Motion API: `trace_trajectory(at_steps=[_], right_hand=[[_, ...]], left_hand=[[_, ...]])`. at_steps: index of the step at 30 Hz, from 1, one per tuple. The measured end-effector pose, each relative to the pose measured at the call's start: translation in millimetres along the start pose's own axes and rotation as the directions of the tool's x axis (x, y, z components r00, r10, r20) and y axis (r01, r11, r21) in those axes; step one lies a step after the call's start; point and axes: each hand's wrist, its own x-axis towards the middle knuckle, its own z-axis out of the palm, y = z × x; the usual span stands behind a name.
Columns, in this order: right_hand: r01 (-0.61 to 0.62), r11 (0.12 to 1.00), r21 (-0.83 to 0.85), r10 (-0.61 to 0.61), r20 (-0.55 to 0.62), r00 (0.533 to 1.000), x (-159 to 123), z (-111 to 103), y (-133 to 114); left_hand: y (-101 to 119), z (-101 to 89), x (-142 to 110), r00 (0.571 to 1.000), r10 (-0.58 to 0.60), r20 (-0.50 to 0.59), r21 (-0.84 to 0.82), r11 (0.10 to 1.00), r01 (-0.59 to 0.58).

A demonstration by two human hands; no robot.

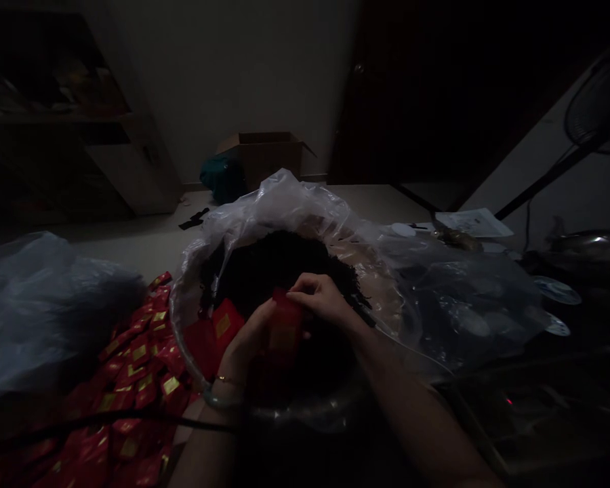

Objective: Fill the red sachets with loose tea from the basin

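Between my two hands is a small red packet (285, 329) with a gold label, held upright over a wide basin lined with clear plastic (295, 196). My left hand (251, 335) grips the packet's left side. At its top edge, my right hand (318, 298) pinches with thumb and fingers. Dark, loose, leaf-like material (264, 261) fills much of the basin. More red packets (226, 322) lie inside the basin's left rim, just beyond my left hand. The scene is very dim, so the packet's opening cannot be made out.
A heap of red-and-gold packets (139, 352) lies left of the basin, beside a large plastic bag (45, 305). Another clear bag (468, 312) is at the right. A cardboard box (272, 156) stands behind, and a fan (600, 102) at far right. A dark cable (132, 415) crosses the lower left.
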Motion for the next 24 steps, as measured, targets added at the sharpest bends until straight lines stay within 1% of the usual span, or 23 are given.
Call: trace_trajectory(at_steps=[2,3,5,6,8,9,10,11,12,14,16,19,22,24], right_hand=[[0.072,0.994,-0.080,-0.075,-0.040,0.996,0,4,1],[0.100,0.988,-0.115,-0.107,-0.055,0.993,0,5,1],[0.123,0.979,-0.161,-0.133,-0.052,0.990,3,2,2],[0.120,0.976,-0.180,-0.129,-0.036,0.991,4,-3,3],[0.075,0.965,-0.251,-0.078,-0.002,0.997,9,-21,8],[0.032,0.946,-0.322,-0.036,-0.004,0.999,10,-33,14],[-0.038,0.907,-0.420,0.029,-0.029,0.999,11,-45,21],[-0.127,0.841,-0.526,0.119,-0.049,0.992,12,-56,30],[-0.197,0.762,-0.617,0.222,-0.036,0.974,11,-66,39],[-0.240,0.714,-0.658,0.300,-0.022,0.954,8,-80,58],[-0.261,0.688,-0.677,0.349,-0.006,0.937,5,-85,73],[-0.283,0.665,-0.691,0.397,0.006,0.918,4,-81,87],[-0.293,0.664,-0.688,0.412,0.009,0.911,6,-77,91],[-0.295,0.674,-0.677,0.407,0.006,0.914,9,-78,90]], left_hand=[[0,-0.5,-2,0.994,-0.064,0.088,-0.005,0.998,0.065],[0,-1.0,-2,0.989,-0.088,0.116,-0.016,0.996,0.091],[0,-1.9,-1,0.987,-0.107,0.117,-0.039,0.993,0.112],[-1,-2.3,0,0.989,-0.109,0.100,-0.050,0.992,0.114],[-1,-3.0,2,0.992,-0.111,0.064,-0.073,0.991,0.116],[-1,-3.2,3,0.992,-0.113,0.048,-0.085,0.990,0.116],[-1,-3.5,3,0.993,-0.113,0.031,-0.099,0.988,0.116],[-1,-3.7,4,0.994,-0.111,0.016,-0.114,0.987,0.112],[-1,-3.9,4,0.994,-0.107,0.010,-0.126,0.986,0.107],[-2,-4.3,4,0.995,-0.097,0.013,-0.143,0.985,0.098],[-2,-4.8,3,0.996,-0.082,0.021,-0.154,0.984,0.085],[-4,-5.9,3,0.998,-0.058,0.035,-0.162,0.985,0.063],[-5,-6.5,4,0.998,-0.043,0.049,-0.161,0.986,0.050],[-4,-6.2,3,0.998,-0.044,0.047,-0.150,0.987,0.050]])
